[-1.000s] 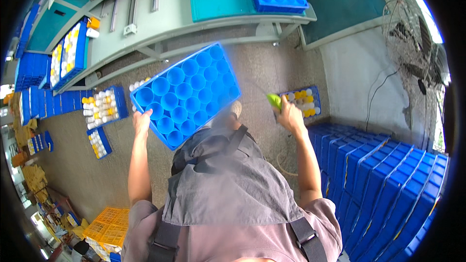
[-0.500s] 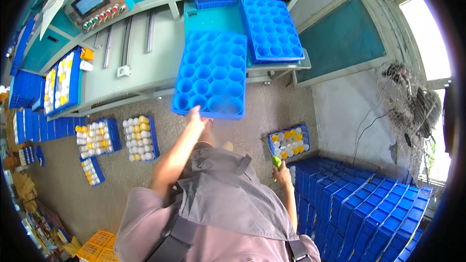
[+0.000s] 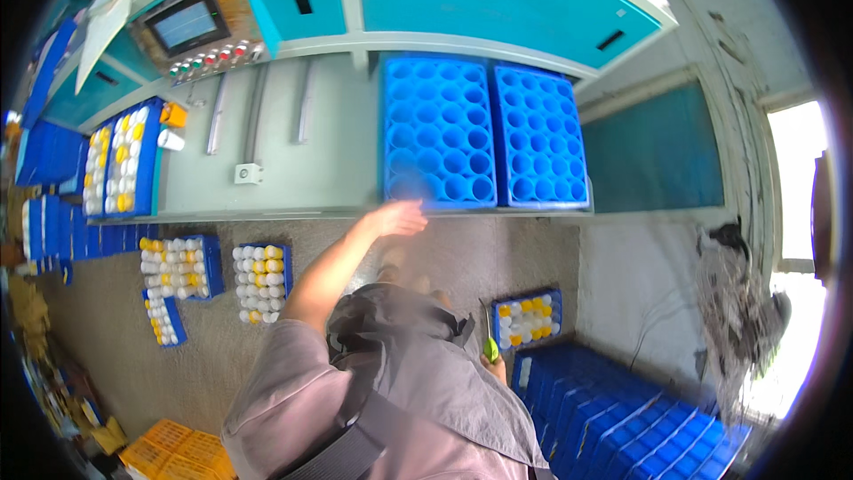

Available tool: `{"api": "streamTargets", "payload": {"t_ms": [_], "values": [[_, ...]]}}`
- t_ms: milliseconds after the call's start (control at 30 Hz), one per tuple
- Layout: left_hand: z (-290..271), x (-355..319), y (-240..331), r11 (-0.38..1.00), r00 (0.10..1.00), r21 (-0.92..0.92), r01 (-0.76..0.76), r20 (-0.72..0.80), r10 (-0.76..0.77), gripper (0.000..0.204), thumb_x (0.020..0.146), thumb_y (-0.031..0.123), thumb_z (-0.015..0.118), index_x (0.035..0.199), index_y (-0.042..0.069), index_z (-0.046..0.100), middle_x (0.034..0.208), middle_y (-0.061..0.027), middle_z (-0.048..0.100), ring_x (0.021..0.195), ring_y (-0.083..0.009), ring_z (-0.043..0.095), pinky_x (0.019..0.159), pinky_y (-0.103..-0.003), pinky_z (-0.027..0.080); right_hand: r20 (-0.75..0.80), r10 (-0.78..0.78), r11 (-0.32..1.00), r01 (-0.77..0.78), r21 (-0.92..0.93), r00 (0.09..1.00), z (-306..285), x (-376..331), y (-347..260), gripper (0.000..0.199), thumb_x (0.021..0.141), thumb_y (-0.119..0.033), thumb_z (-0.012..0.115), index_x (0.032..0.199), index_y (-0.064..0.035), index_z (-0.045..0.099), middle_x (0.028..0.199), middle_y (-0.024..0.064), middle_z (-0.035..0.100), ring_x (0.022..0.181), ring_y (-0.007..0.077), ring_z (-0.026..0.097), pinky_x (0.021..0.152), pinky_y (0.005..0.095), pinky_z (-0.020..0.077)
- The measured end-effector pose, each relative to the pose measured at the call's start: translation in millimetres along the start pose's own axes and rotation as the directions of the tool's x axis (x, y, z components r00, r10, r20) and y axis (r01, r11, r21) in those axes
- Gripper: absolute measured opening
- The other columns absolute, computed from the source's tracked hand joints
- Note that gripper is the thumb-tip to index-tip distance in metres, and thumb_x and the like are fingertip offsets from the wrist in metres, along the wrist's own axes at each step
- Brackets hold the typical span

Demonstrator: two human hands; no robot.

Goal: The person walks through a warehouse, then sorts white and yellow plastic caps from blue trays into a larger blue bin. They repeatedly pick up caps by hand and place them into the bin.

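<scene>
Left blue tray (image 3: 441,127) lies just beyond the left fingers (image 3: 412,213).

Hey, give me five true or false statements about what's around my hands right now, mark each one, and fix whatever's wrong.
1. The left hand, fingers outstretched, is near the front edge of a blue cup tray. True.
2. Another blue tray stands to its right on the bench. True.
3. The left hand grips a green-handled tool. False: the right hand grips the green-handled tool.
4. Orange crates are at lower left. True.
5. The screen is right of both trays. False: the screen is left of them.
</scene>
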State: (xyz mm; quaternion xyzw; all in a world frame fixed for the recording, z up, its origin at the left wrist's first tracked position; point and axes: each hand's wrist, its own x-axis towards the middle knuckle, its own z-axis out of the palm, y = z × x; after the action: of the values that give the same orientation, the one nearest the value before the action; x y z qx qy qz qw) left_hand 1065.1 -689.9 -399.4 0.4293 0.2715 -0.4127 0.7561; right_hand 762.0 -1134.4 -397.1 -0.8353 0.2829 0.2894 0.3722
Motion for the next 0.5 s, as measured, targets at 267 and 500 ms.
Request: {"api": "streamTargets", "payload": {"t_ms": [267, 500], "values": [[-157.2, -122.5, 47.6, 0.905, 0.685, 0.046, -0.423, -0.637, 0.353, 0.049, 0.087, 0.02, 0.061, 0.131, 0.005, 0.048, 0.096, -0.0104, 0.068, 0.076, -0.0201, 0.066, 0.066, -0.033, 0.053, -0.078, -0.112, 0.984, 0.1, -0.148, 0.991, 3.4, 84.7, 59.5, 0.039, 0.078, -0.02, 0.071, 0.111, -0.0011, 0.062, 0.092, 0.0128, 0.069, 0.084, 0.0225, 0.066, 0.074, 0.0348, 0.0508], [-255.8, -221.5, 198.3, 0.662, 0.178, 0.296, -0.689, -0.815, 0.551, 0.085, 0.086, 0.005, 0.061, 0.153, 0.023, 0.011, 0.085, -0.0038, 0.065, 0.057, -0.0108, 0.056, 0.047, -0.026, 0.045, -0.243, -0.055, 0.948, 0.127, 0.293, 0.969, -38.2, 112.2, -11.8, 0.04, 0.078, -0.005, 0.067, 0.117, -0.001, 0.06, 0.094, 0.0074, 0.065, 0.083, 0.0151, 0.06, 0.073, 0.0302, 0.0491]]}}
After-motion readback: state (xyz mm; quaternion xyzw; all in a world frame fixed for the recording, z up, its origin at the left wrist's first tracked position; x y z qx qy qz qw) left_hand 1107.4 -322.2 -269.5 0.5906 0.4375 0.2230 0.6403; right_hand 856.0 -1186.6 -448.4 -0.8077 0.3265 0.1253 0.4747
